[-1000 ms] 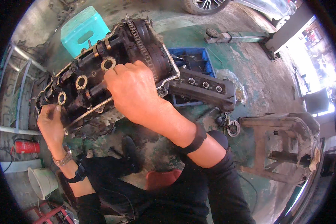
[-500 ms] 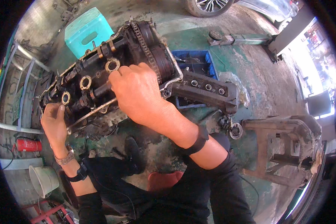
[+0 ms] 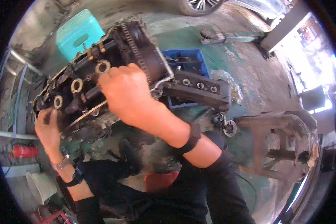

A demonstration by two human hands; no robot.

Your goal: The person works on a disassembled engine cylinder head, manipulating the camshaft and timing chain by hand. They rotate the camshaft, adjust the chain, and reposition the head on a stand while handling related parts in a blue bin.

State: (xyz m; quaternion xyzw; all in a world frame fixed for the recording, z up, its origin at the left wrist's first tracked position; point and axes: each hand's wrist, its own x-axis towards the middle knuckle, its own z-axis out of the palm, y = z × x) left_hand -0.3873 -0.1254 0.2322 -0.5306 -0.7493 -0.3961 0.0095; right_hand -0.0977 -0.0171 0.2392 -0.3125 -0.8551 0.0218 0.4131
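Note:
A dark, oily engine cylinder head point(image 3: 72, 123) with its top uncovered lies at a slant in front of me. Pale rings such as the middle one point(image 3: 77, 86) run along its centre between two camshafts. My right hand point(image 3: 125, 93) is closed around the near camshaft point(image 3: 93, 94), close to the timing chain point(image 3: 132, 44); its fingertips are hidden. At the left end of that shaft, my left hand point(image 3: 47, 125) is curled with the thumb up beside the last ring. What its fingers grip is mostly hidden, though it appears to be the shaft's end.
A black valve cover point(image 3: 198, 89) rests across a blue divided crate point(image 3: 202, 61) to the right. Behind stands a turquoise stool point(image 3: 72, 37); a worn stool-like stand point(image 3: 276, 119) is at right. A white bucket point(image 3: 41, 186) and red cylinder point(image 3: 25, 151) are at left.
The whole view has shifted slightly, so everything sits a little further left. Both hands keep their places on the engine, with the same grip.

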